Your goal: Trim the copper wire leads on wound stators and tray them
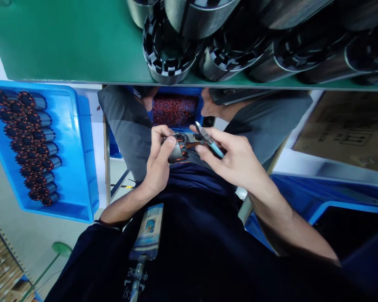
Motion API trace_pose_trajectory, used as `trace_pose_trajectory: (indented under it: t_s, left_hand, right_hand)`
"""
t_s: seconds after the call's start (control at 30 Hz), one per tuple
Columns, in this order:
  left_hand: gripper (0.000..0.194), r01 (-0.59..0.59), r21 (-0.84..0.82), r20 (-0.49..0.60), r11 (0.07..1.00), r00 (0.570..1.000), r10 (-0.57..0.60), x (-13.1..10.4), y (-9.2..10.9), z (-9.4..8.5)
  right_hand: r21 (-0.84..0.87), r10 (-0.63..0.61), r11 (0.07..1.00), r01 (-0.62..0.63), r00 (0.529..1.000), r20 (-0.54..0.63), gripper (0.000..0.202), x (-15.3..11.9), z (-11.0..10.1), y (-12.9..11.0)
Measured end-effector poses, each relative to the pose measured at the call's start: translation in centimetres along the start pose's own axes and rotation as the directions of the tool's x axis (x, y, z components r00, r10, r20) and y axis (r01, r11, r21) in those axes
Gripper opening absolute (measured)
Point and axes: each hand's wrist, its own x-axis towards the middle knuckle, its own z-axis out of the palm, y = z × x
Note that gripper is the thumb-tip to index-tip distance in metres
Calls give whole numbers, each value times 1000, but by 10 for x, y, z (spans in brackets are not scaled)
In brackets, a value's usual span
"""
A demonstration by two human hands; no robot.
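Observation:
My left hand [157, 165] is closed around a wound motor stator [177, 152], a metal ring with copper-coloured windings, held above my lap with the thumb on its near face. In my right hand [241, 159] are wire cutters [213, 144] with teal handles, their metal head pointing up and to the left. My right thumb and fingertips come close to the stator's open end, where brownish wires stick out. Whether those fingertips also pinch the wires, I cannot tell.
On the green table [66, 42] ahead stand several metal cylinders [171, 54]. A blue tray [93, 180] of stacked stators is at left. Between my feet sits a blue bin with reddish wire scraps [176, 110]. A cardboard box [346, 130] and blue crate [321, 209] are at right.

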Motion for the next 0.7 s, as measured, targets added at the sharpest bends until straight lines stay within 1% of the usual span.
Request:
trace_pose_trajectory:
  t_s: [0.1, 0.17, 0.27, 0.3, 0.37, 0.4, 0.43, 0.5, 0.53, 0.6, 0.67, 0.7]
  left_hand:
    - [49, -64, 34, -51, 997, 997, 66, 1, -7, -3]
    - [53, -103, 33, -52, 994, 993, 105, 1, -9, -3]
    - [59, -131, 36, -4, 991, 991, 132, 3, -9, -1]
    - [58, -140, 36, 16, 989, 990, 140, 4, -9, -1]
    - [58, -179, 26, 82, 984, 981, 176, 5, -11, -4]
    - [62, -204, 22, 132, 979, 971, 200, 6, -11, -5]
    - [70, -236, 16, 193, 972, 954, 229, 6, -12, -7]
    - [87, -302, 3, 313, 953, 906, 286, 5, -12, -11]
    - [91, -329, -2, 354, 944, 883, 308, 3, -10, -12]
    - [86, -368, -3, 386, 930, 857, 341, 0, -4, -14]
    - [80, -400, 14, 388, 916, 847, 364, -4, 4, -14]
    - [81, -411, 17, 387, 912, 843, 373, -6, 9, -14]
  right_hand:
    - [198, 33, 979, -46, 997, 65, 52, -4, 8, 1]
    - [281, 30, 959, -48, 997, 65, 51, -6, 14, -4]
    - [293, 47, 954, -61, 997, 55, 32, -4, 18, -9]
    - [293, 49, 954, -64, 997, 59, 30, -3, 18, -9]
    - [321, 55, 944, -72, 997, 62, 31, -1, 16, -8]
    - [350, 55, 934, -72, 997, 57, 32, -1, 15, -8]
    - [385, 52, 921, -65, 998, 43, 34, -1, 14, -7]
    - [452, 41, 891, -37, 999, 0, 36, -3, 12, -8]
    - [477, 35, 879, -21, 999, -20, 35, -4, 11, -9]
    - [509, 24, 861, 3, 999, -46, 31, -6, 9, -14]
    - [523, 17, 852, 9, 999, -46, 27, -6, 8, -22]
    - [526, 12, 851, 11, 999, -41, 26, -5, 7, -27]
